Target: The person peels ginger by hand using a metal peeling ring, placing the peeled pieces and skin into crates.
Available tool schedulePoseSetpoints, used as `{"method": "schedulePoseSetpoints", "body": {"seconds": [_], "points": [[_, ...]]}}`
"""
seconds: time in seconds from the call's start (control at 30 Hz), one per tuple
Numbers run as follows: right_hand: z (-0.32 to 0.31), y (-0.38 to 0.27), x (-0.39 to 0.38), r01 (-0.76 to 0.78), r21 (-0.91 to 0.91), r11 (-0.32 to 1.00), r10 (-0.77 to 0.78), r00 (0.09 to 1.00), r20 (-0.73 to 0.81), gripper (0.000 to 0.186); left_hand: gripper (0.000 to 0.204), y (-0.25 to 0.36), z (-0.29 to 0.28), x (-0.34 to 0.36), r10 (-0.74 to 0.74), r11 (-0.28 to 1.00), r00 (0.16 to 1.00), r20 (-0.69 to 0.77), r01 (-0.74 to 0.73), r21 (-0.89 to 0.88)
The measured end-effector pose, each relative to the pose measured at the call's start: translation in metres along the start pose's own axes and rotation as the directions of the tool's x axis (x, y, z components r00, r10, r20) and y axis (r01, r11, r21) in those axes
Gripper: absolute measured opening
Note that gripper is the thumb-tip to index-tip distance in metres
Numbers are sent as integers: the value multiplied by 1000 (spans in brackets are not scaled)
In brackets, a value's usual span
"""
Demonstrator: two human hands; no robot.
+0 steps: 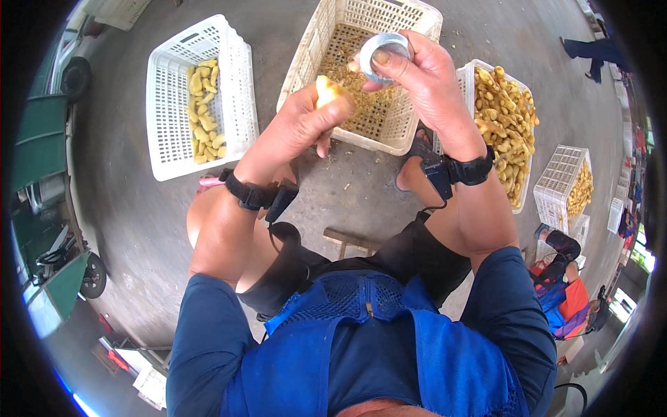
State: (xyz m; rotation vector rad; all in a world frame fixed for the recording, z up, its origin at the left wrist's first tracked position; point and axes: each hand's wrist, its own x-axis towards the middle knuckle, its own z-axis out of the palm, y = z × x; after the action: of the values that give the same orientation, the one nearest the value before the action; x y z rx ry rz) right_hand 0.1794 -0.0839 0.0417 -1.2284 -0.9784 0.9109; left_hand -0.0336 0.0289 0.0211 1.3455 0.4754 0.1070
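Observation:
My left hand (295, 125) is closed around a pale yellow piece of ginger root (326, 89), whose top end sticks out above the fingers. My right hand (434, 80) grips a shiny metal ring (397, 43) between thumb and fingers, a little to the right of the ginger and apart from it. Both hands are over a cream plastic crate (295, 66), with brownish scraps (379, 115) scattered across its bottom. On the left, pale ginger pieces (201, 132) lie in a white crate (240, 90). Browner ginger (497, 115) fills another crate on the right.
A further white crate of ginger (556, 182) stands at the far right, with a person in red and blue (559, 295) near it. Someone in dark trousers (590, 50) is at the top right. Wheeled green vehicles (42, 125) line the left. A small wooden stool (347, 241) is between my legs.

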Motion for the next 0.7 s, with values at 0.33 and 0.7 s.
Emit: {"method": "schedulePoseSetpoints", "body": {"seconds": [0.33,0.7], "points": [[17,7,-5,-91,8,996,91,995,41,17,52,-1,6,12,-66,916,998,-20,53,-397],[41,22,-8,106,-359,927,-132,990,-46,19,40,-4,14,13,-175,838,978,-111,88,-538]]}}
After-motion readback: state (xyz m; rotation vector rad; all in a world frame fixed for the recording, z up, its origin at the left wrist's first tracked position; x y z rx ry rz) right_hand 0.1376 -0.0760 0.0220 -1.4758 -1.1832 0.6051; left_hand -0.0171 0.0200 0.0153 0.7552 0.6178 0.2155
